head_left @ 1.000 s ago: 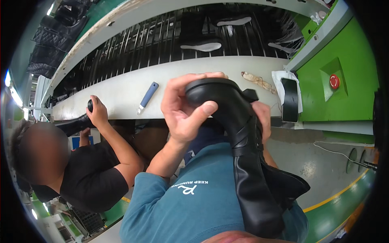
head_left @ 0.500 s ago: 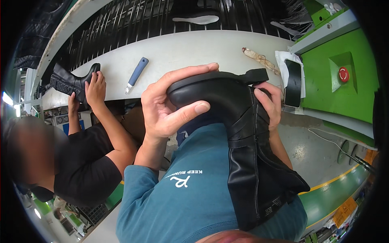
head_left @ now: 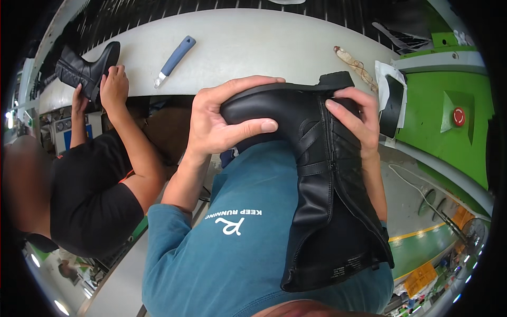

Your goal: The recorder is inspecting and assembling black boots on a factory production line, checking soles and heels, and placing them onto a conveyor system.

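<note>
A tall black boot [head_left: 309, 153] is held upside down against my teal shirt, sole up and shaft hanging toward me. Round the toe wraps my left hand [head_left: 224, 116], its thumb on the upper and its fingers over the sole edge. My right hand [head_left: 359, 119] grips the heel end, fingers beside the top of the side zipper. That zipper is undone along the lower shaft, so the dark lining shows. Beyond the boot, a blue-handled blade tool [head_left: 175, 61] lies on the white worktable [head_left: 232, 39].
To the left, a co-worker in black handles a similar black boot [head_left: 90, 71]. At the right end lie a tape-wrapped stick [head_left: 355, 67] and a dark phone [head_left: 392, 105] on white paper. A green machine [head_left: 441, 132] with a red button [head_left: 458, 117] stands at the right.
My view has shifted, so the table sits higher in the picture. The boot has turned slightly, showing more of its zipper side and opened shaft. Both hands keep their grip.
</note>
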Available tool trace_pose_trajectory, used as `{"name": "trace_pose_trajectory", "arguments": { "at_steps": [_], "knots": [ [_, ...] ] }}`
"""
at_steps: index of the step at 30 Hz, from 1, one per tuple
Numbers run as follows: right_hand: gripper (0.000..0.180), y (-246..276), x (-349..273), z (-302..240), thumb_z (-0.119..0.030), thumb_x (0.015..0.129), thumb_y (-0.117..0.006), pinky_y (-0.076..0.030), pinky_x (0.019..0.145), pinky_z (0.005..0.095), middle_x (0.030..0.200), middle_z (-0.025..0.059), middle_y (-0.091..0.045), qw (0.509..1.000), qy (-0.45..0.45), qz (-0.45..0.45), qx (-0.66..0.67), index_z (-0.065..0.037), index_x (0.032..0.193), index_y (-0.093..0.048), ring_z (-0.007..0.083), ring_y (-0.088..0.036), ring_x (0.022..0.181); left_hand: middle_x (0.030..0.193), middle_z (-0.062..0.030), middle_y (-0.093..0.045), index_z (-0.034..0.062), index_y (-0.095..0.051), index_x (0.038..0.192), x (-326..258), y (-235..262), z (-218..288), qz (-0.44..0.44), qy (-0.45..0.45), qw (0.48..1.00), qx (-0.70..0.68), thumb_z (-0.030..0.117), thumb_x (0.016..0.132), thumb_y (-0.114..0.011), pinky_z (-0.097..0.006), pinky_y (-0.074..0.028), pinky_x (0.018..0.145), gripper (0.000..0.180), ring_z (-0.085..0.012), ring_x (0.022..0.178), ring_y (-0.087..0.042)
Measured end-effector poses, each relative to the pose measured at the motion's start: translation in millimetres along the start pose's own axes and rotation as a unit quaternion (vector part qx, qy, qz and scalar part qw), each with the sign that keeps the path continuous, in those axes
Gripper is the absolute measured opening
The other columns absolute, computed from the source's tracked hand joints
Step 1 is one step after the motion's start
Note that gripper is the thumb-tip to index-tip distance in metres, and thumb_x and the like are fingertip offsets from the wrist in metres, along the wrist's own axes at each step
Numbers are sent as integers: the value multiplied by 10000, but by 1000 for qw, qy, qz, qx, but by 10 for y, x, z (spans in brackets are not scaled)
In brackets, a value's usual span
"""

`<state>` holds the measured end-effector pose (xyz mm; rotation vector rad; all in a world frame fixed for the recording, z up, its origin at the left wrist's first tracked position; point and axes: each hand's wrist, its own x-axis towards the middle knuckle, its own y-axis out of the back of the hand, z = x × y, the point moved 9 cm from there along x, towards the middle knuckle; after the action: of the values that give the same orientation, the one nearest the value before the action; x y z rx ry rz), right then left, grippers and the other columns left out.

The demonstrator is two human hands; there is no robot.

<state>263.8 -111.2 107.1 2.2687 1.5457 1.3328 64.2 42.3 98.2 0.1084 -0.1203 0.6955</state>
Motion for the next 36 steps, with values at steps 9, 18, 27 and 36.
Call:
{"name": "trace_pose_trajectory", "arguments": {
  "at_steps": [9, 18, 27, 36],
  "knots": [
    [572, -140, 230, 389, -87, 888, -836, -517, 1131, 388, 1319, 169, -720, 984, -100, -140, 48, -6, 1441, -715, 312, -699, 1247, 1606, -246, -611, -47, -602, 1562, -324, 42, -310, 52, 55, 978, -192, 71, 819, -953, -417, -437, 1273, 830, -294, 1507, -573],
    [863, -465, -135, 1050, -509, 1019, -806, -472, 1191, 364, 1520, 128, -648, 861, -348, -117, 350, 44, 1603, -491, 202, -624, 1376, 1528, -265, -676, 33, -743, 1415, -181, -85, 175, -83, -264, 961, -7, 369, 603, -1078, -649, -253, 1342, 940, -443, 1601, -462],
    [664, -123, 266, 244, -430, 921, -890, -560, 1050, 422, 1361, 159, -734, 990, -114, -36, 75, -35, 1428, -725, 298, -702, 1218, 1284, -281, -791, -53, -732, 1298, -76, -237, -236, 79, -176, 978, -80, 193, 750, -1040, -617, -429, 1267, 675, -417, 1335, -723],
    [562, -186, 42, -318, -154, 656, -1004, -589, 856, 405, 1096, 63, -717, 994, 9, 106, -22, -95, 1185, -821, 294, -686, 987, 1225, -287, -802, -43, -728, 1302, 38, -378, 30, 88, -236, 967, 36, 301, 721, -1047, -559, -575, 1138, 747, -396, 1207, -785]
  ]
}}
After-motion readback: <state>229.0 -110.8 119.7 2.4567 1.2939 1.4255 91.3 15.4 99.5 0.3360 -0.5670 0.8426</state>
